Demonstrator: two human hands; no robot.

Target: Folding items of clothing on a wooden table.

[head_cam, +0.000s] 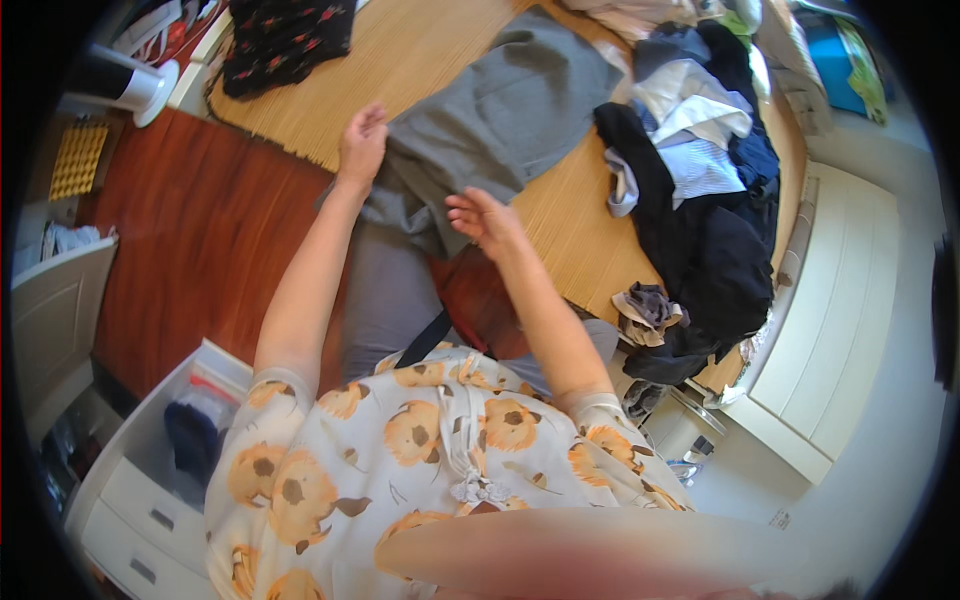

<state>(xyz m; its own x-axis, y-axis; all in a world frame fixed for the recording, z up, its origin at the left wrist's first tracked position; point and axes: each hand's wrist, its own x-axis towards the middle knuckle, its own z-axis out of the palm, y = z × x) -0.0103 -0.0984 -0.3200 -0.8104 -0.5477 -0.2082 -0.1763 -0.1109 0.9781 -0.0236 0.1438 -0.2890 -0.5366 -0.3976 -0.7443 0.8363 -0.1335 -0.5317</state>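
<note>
A grey cloth garment (495,105) lies across a bed covered with a woven tan mat (427,45), its near end hanging over the edge above my lap. My left hand (363,146) is at the garment's left edge, fingers curled; whether it grips the cloth cannot be told. Over the near right part of the garment is my right hand (484,219), its fingers spread and no cloth seen between them. A black garment with red flowers (289,41) rests at the mat's upper left corner.
A heap of black garments (720,247), with a white and blue striped garment (705,169), covers the mat's right side. A small crumpled brown and beige cloth (649,311) lies by the edge. An open white drawer (142,457) stands lower left, a white round-based object (157,94) upper left.
</note>
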